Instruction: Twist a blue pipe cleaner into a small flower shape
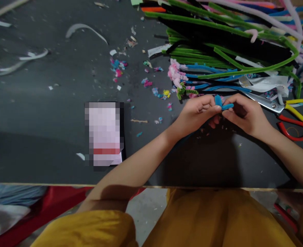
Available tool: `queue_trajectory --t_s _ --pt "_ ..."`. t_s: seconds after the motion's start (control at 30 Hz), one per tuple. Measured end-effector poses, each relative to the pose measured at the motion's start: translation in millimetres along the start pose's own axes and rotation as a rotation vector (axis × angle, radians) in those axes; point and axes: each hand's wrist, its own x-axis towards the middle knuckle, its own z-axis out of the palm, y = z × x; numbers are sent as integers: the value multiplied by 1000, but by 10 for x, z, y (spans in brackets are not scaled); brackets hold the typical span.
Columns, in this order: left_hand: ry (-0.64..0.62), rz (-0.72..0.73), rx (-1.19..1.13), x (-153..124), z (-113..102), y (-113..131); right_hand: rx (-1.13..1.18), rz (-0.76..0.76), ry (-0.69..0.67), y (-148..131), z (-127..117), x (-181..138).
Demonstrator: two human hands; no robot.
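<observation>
My left hand (198, 111) and my right hand (245, 115) meet over the dark table (64, 137), both pinching a short bent blue pipe cleaner (221, 104) between their fingertips. The piece is folded into a small loop shape. Just beyond my hands lie a small pink pipe-cleaner flower (176, 73) with a green stem and several blue pipe cleaners (213, 87).
A big pile of green, black, blue and pink pipe cleaners (231, 37) fills the far right. Two scissors, yellow-handled (299, 108) and red-handled (294, 130), lie right of my right hand. Coloured scraps (151, 84) and paper strips litter the table. A blurred card (105, 132) lies at left.
</observation>
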Motion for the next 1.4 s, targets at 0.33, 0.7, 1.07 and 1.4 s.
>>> queue_trajectory --t_s 0.33,0.7,1.07,1.4 --pt "93 342 561 -44 11 -102 582 490 -148 -76 -4 78" --pt "-67 -65 -82 -23 29 21 67 -105 -11 -3 0 28" --pt "-149 -249 -309 -2 25 59 -313 -517 156 112 -1 -40" --pt "229 350 420 -34 56 -123 630 465 -47 -34 -3 99"
